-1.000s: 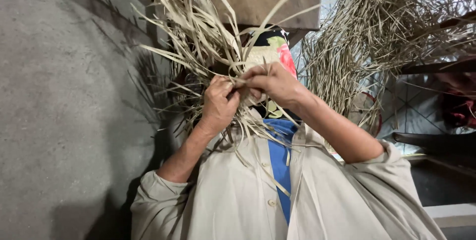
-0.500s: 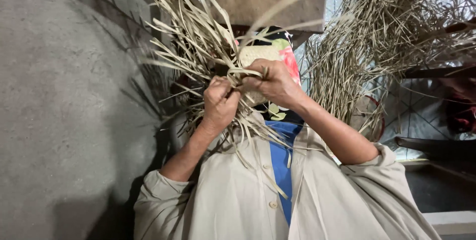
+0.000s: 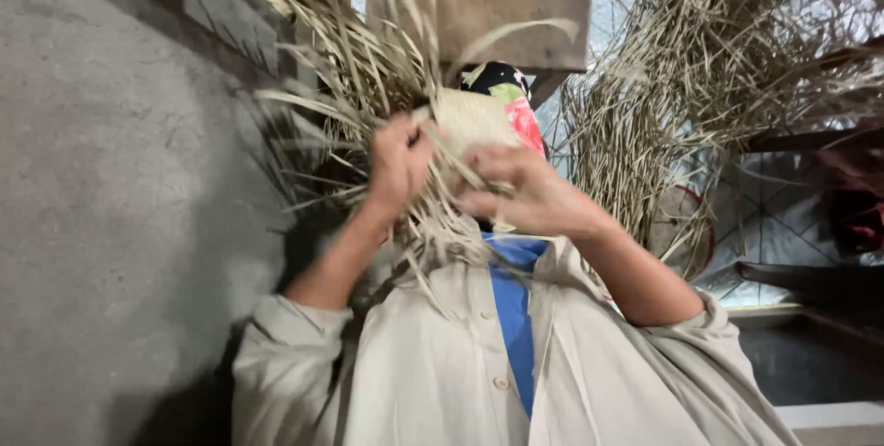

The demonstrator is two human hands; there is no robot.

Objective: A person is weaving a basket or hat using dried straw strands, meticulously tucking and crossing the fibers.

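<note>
Concrete wall point(image 3: 110, 207) at one side, big loose pile of dried straw point(image 3: 727, 69) at the other. Woven straw piece point(image 3: 465, 119) w/ loose strands sits mid-frame betw. both hands, above the beige shirt point(image 3: 442, 372). Left hand point(image 3: 398, 159) fisted on strands; right hand point(image 3: 525, 190) pinches a strand, fingers curled.

a pale woven straw piece point(image 3: 468, 119) sits at the upper middle of the frame, small, tight-plaited and rounded. loose dry strips point(image 3: 341, 87) fan from it toward the upper left, and more hang down below it, blurred.
</note>
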